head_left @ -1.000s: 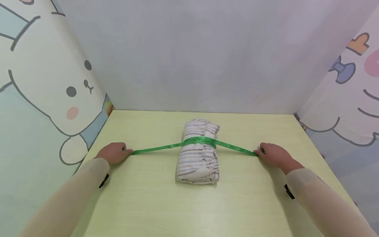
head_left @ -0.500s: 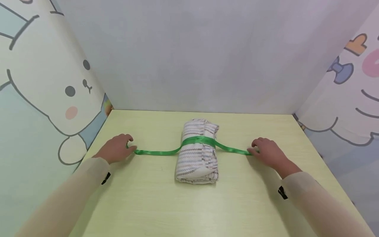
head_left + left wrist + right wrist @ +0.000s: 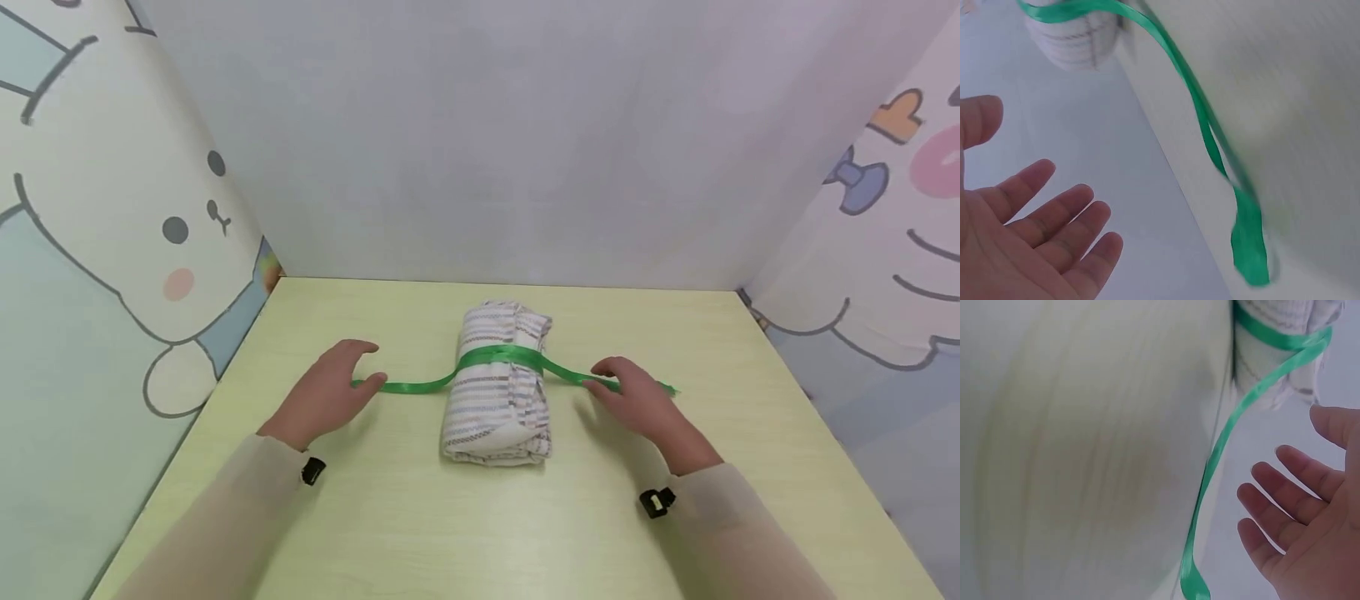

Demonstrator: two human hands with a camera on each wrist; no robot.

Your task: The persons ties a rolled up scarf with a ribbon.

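A rolled, striped cloth [image 3: 489,408] lies in the middle of the table, with a green ribbon [image 3: 498,355] wrapped round it and crossed on top. The ribbon's two tails run out left and right. Over the left tail hovers my left hand [image 3: 322,398], fingers spread and holding nothing; the left wrist view shows its bare palm [image 3: 1016,250] apart from the ribbon's loose end [image 3: 1250,250]. My right hand [image 3: 637,402] is above the right tail, whose tip pokes out beyond it. In the right wrist view its fingers are extended and the ribbon [image 3: 1229,425] hangs free of them.
The pale yellow wooden table [image 3: 480,533] meets a plain grey-white wall [image 3: 480,150] at the back. Side panels with cartoon animals [image 3: 97,167] stand left and right. A small black device [image 3: 657,502] is at the right wrist, another [image 3: 312,471] at the left.
Both hands have let go of the ribbon tails, which went from taut to slack on the table. Both hands have moved inward towards the cloth roll, fingers opening. The roll has stayed in place.
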